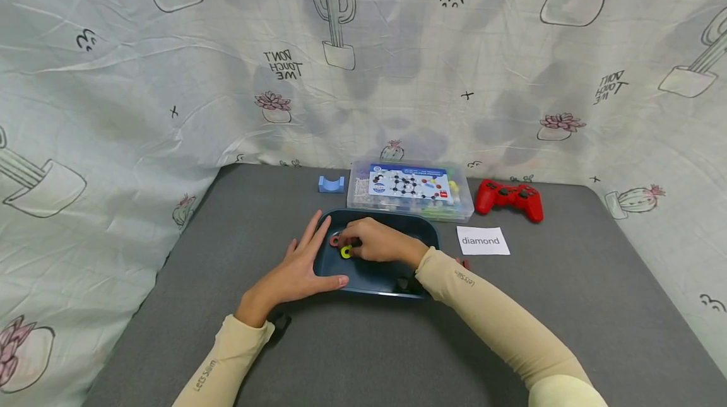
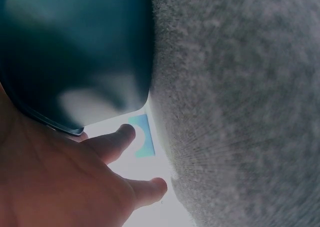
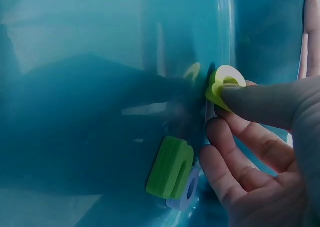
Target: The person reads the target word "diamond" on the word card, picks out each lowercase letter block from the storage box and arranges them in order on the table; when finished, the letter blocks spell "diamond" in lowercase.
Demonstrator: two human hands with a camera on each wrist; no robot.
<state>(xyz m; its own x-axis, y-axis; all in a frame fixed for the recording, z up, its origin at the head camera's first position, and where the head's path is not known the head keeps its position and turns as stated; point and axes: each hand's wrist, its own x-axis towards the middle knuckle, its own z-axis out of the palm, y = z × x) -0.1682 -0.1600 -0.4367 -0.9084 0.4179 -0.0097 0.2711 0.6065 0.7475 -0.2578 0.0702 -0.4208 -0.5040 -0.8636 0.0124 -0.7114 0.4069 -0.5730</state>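
Note:
My right hand reaches down into a dark blue tray. In the right wrist view its thumb and a finger pinch a small yellow ring-shaped piece at the tray's edge. The other fingers are bent near a green piece and a pale lavender ring lying in the tray. From the head, a reddish ring shows beside the fingertips. My left hand rests against the tray's left end, fingers spread, with its thumb along the near rim.
Behind the tray lies a clear plastic case with a molecule label. A light blue curved block sits left of it. To the right are a red game controller and a white card reading "diamond". A patterned cloth hangs behind.

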